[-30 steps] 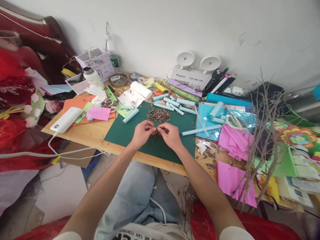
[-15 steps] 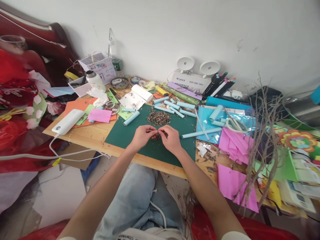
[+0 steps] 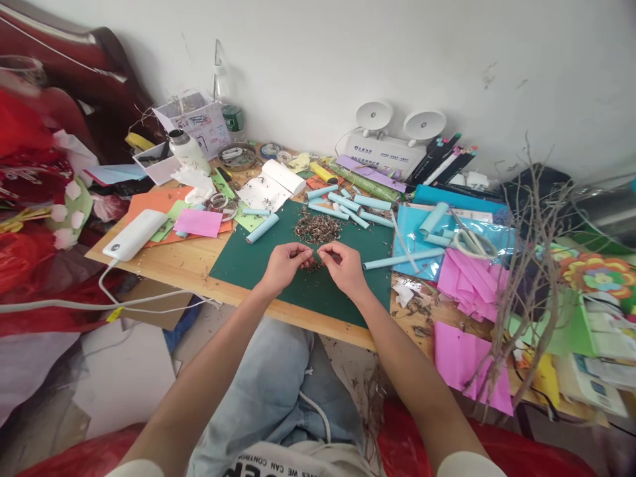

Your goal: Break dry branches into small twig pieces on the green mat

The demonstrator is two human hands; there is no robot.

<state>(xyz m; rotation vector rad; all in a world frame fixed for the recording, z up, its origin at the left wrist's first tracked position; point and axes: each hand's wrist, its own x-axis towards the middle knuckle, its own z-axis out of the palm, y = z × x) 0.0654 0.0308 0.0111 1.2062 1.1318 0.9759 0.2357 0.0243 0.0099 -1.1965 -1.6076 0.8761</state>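
My left hand (image 3: 285, 266) and my right hand (image 3: 344, 266) are held close together over a dark green cutting mat (image 3: 318, 301). On each, thumb and fingers are pinched; whatever lies between them is too small to make out. Just beyond the fingertips sits a pile of short brown twig bits (image 3: 318, 227). A few more bits show below the fingers. Several light blue paper tubes (image 3: 372, 203) lie behind the pile, one long tube (image 3: 402, 258) is to the right of my right hand, and a short tube (image 3: 262, 228) rests at the left.
A white power bank (image 3: 135, 235) with a cable lies at the desk's left. Scissors (image 3: 474, 245) rest on a blue plastic packet, beside pink paper (image 3: 472, 281). Bare branches (image 3: 521, 285) stand up at the right. A white bottle (image 3: 189, 152) and an emergency light (image 3: 385, 156) stand at the back.
My fingertips, together before, have parted slightly, leaving a small gap between the two hands. The view has shifted a little; the pile and tubes look the same.
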